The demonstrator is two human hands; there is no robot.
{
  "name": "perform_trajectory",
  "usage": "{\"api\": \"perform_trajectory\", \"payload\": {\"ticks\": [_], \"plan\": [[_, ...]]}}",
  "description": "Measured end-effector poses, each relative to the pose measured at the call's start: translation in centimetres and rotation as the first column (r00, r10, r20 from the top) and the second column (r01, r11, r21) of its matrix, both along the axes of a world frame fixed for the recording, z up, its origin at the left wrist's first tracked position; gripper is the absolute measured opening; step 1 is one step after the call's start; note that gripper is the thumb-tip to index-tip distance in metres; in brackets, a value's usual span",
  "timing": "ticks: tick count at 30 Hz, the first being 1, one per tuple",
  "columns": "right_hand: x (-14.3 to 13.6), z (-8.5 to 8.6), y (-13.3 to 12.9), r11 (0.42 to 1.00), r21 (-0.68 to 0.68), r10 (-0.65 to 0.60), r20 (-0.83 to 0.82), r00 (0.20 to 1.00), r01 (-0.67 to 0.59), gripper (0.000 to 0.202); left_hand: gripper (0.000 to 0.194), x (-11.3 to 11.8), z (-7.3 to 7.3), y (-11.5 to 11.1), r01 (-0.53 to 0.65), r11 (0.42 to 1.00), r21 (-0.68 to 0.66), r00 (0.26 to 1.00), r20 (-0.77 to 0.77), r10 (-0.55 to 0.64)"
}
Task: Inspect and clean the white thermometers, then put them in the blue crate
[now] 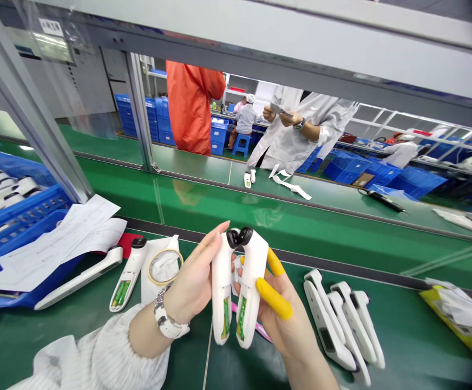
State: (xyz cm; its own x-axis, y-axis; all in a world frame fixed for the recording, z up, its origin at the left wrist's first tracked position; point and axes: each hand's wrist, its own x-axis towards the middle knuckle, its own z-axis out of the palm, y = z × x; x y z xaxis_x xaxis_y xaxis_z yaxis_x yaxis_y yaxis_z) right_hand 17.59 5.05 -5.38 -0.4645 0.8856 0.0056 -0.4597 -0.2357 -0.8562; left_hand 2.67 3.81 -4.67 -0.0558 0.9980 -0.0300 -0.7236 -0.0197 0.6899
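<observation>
Two white infrared thermometers are held side by side over the green bench, their black sensor tips touching. My left hand (195,276) is closed around the left thermometer (221,271). Around the right thermometer (252,260) are the fingers of my right hand (284,314), which wears yellow finger cots. Both battery bays are uncovered, with green batteries (241,317) inside. Part of a pink object (263,331) shows behind the right one. To the left of my hands lie another thermometer with its batteries showing (128,276) and a tape roll (165,266).
Several white thermometers (341,319) lie at the right, near a yellow packet (457,319). Papers (61,244) cover a blue crate (25,216) at the left. Beyond the green belt (203,200) are a thermometer (249,179), a paper strip (290,186) and co-workers.
</observation>
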Motion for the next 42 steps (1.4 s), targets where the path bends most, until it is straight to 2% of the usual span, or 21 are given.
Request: {"api": "perform_trajectory", "payload": {"ticks": [5, 9, 12, 17, 20, 25, 31, 35, 42], "plan": [[-0.4, 0.1, 0.0, 0.994, 0.11, 0.023, 0.029, 0.999, -0.026, 0.056, 0.038, 0.0, 0.0, 0.2, -0.033, 0.998, -0.049, 0.999, 0.04, 0.035], [-0.4, 0.0, 0.1, 0.994, 0.109, 0.029, 0.029, 0.999, -0.032, 0.052, 0.033, 0.0, 0.1, 0.2, 0.01, 0.999, -0.051, 0.998, 0.063, -0.006], [-0.3, -0.2, 0.0, 0.994, 0.104, 0.031, 0.027, 0.999, -0.034, 0.049, 0.034, 0.0, 0.0, 0.2, 0.033, 0.996, -0.079, 0.999, 0.015, -0.032], [-0.5, -0.2, -0.1, 0.997, 0.064, 0.04, 0.052, 0.998, -0.043, 0.046, 0.046, 0.0, -0.2, 0.4, -0.026, 0.996, -0.084, 1.0, -0.014, 0.025], [-0.5, -0.3, -0.1, 0.997, 0.048, 0.051, 0.061, 0.997, -0.054, 0.038, 0.045, 0.0, -0.2, 0.6, -0.055, 0.996, -0.07, 0.998, -0.02, 0.054], [-0.2, -1.0, 0.2, 0.998, -0.061, -0.017, -0.037, 0.999, 0.015, 0.031, 0.04, 0.0, -0.1, 0.6, -0.013, 0.997, -0.073, 1.0, -0.023, 0.012], [-0.2, -1.0, 0.2, 0.977, -0.208, 0.021, -0.116, 0.993, -0.045, 0.033, 0.038, 0.1, -0.1, 0.7, -0.001, 0.998, -0.07, 1.0, 0.017, 0.003], [-0.2, -0.9, -0.1, 0.977, -0.205, 0.043, -0.1, 0.994, -0.063, 0.033, 0.036, 0.2, 0.0, 0.6, 0.003, 0.995, -0.101, 1.0, 0.021, -0.001], [-0.2, -0.9, -0.6, 0.992, -0.115, 0.038, -0.102, 0.994, -0.05, 0.034, 0.035, 0.2, 0.2, 0.5, 0.004, 0.996, -0.088, 0.999, 0.037, -0.001]]}}
